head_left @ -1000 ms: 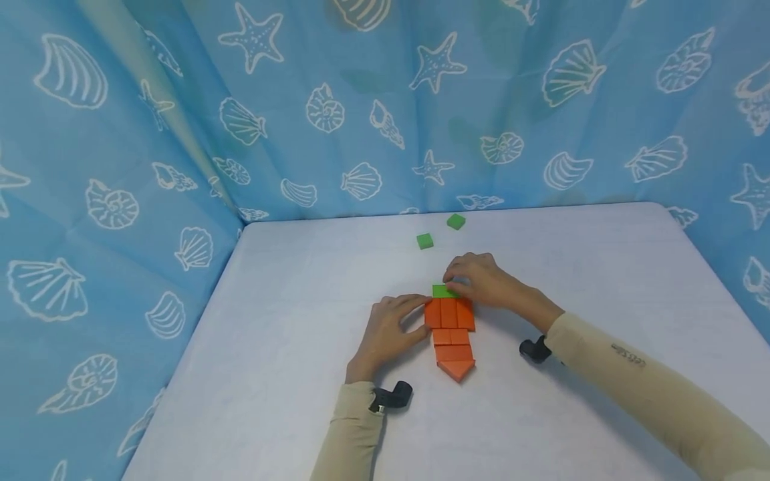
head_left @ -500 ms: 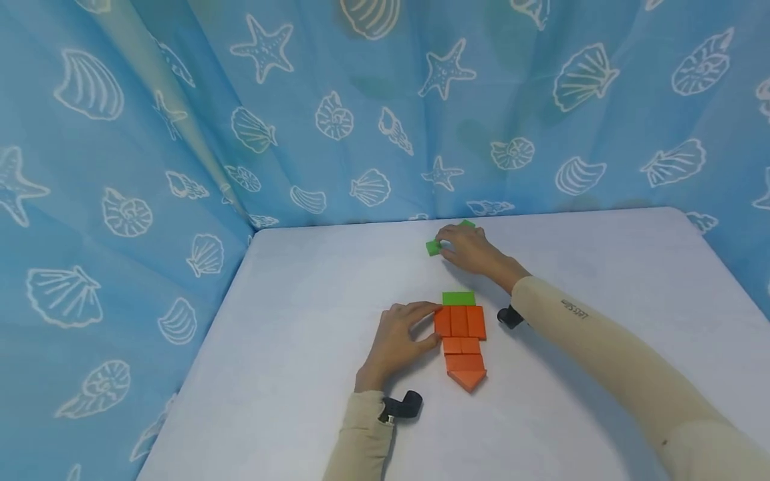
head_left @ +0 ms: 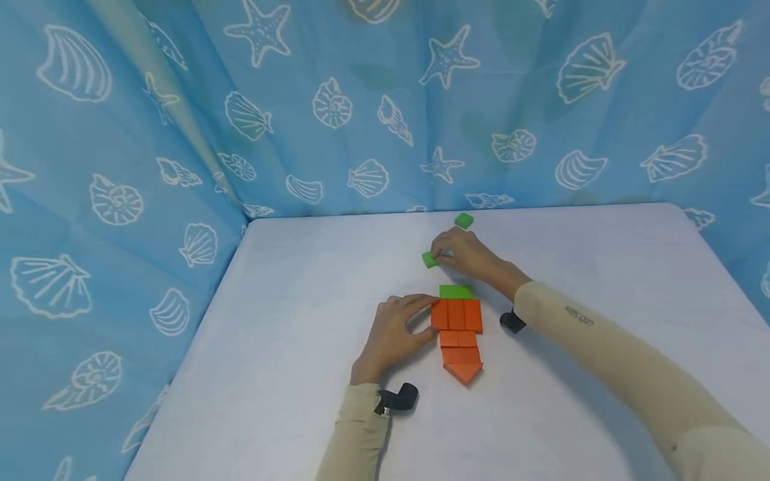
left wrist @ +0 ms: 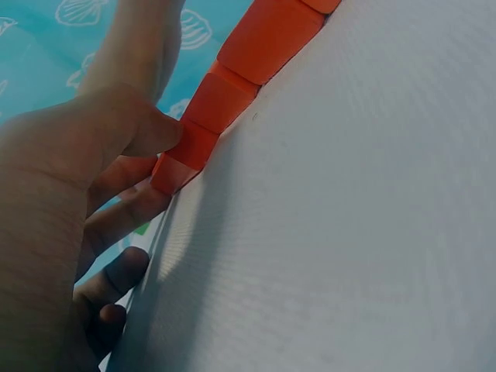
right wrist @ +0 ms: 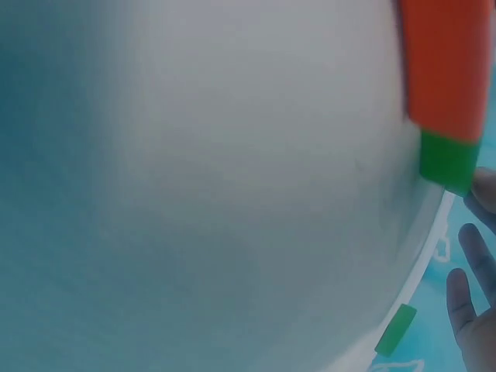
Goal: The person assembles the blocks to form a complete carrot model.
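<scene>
Orange wooden blocks lie fitted together on the table in the head view, with a triangular block (head_left: 463, 373) at the near end. My left hand (head_left: 394, 337) holds the left orange block (head_left: 440, 314) of the wide row between thumb and index finger. Green blocks (head_left: 455, 292) border that row's far side. Beyond them my right hand (head_left: 466, 252) pinches a small green block (head_left: 428, 260) at its right side. In the left wrist view, the left thumb presses an orange block (left wrist: 199, 145). Only part of the right hand (right wrist: 482, 271) shows in the right wrist view.
Another green block (head_left: 464, 220) lies near the far edge of the white-covered table (head_left: 289, 300). A blue curtain (head_left: 373, 100) with shell and starfish prints hangs behind and along the left. Each wrist carries a small black camera (head_left: 400, 399).
My right hand has gone from the green row to the far blocks, taken hold of one green block and drawn it slightly nearer. The left hand stays at the orange blocks.
</scene>
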The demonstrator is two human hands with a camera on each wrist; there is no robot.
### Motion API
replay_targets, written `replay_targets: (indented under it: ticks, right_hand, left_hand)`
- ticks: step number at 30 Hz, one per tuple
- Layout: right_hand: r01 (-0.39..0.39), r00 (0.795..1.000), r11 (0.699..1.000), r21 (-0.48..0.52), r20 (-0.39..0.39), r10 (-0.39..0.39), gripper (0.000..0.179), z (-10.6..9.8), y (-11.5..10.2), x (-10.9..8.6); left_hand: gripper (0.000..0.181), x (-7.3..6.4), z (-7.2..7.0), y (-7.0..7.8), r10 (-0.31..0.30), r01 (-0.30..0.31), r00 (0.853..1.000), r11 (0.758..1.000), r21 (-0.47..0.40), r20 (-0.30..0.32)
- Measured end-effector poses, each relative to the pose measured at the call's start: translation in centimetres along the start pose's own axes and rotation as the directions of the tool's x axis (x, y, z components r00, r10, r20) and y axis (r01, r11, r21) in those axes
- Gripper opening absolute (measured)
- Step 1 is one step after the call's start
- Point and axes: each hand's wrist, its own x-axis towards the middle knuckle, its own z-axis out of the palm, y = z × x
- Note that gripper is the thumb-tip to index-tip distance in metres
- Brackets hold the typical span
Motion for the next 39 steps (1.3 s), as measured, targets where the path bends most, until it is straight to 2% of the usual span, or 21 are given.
replay_targets:
  ticks: [7,13,18,25,28,31,36,39]
  right_hand:
    - [0.027,1.000,1.000,0.010,0.016,-0.027,0.012,0.3,-0.8,-1.4]
    - [0.016,0.997,0.999,0.042,0.069,-0.019,0.013,0.2,-1.3,-2.5]
    - [0.042,0.994,0.999,0.035,0.099,-0.045,0.013,0.1,-1.7,-3.1]
    - [0.073,0.993,0.997,0.005,0.095,-0.073,0.014,-0.3,-1.7,-3.9]
    - [0.041,0.996,0.999,0.004,0.074,-0.041,0.015,-1.1,-1.4,-3.7]
    - [-0.031,0.999,0.999,-0.032,0.027,0.032,0.019,-2.3,-0.7,-2.8]
    - [-0.151,0.987,0.977,-0.147,-0.080,0.141,0.026,-3.7,2.2,-0.7]
    - [-0.195,0.979,0.965,-0.174,-0.097,0.180,0.031,-3.8,3.8,0.3]
  left_hand:
    - [0.051,0.1,0.0,0.0,0.011,-0.011,1.000,1.000,-0.001,-0.001]
    - [0.049,0.0,0.0,0.0,0.029,-0.029,0.999,1.000,0.012,-0.017]
    - [0.050,-0.1,-0.1,-0.1,0.028,-0.027,1.000,1.000,0.007,-0.015]
    - [0.050,0.0,0.2,-0.2,0.034,-0.034,0.999,0.999,-0.011,-0.021]
    - [0.050,0.0,0.2,-0.4,0.037,-0.037,0.999,0.999,-0.008,-0.017]
    - [0.050,0.1,0.1,-0.4,0.032,-0.032,0.999,0.999,0.002,-0.020]
    - [0.051,0.2,-0.1,-0.4,0.023,-0.023,1.000,1.000,-0.006,-0.018]
    - [0.052,-0.1,0.2,-0.4,0.022,-0.022,1.000,1.000,-0.013,-0.009]
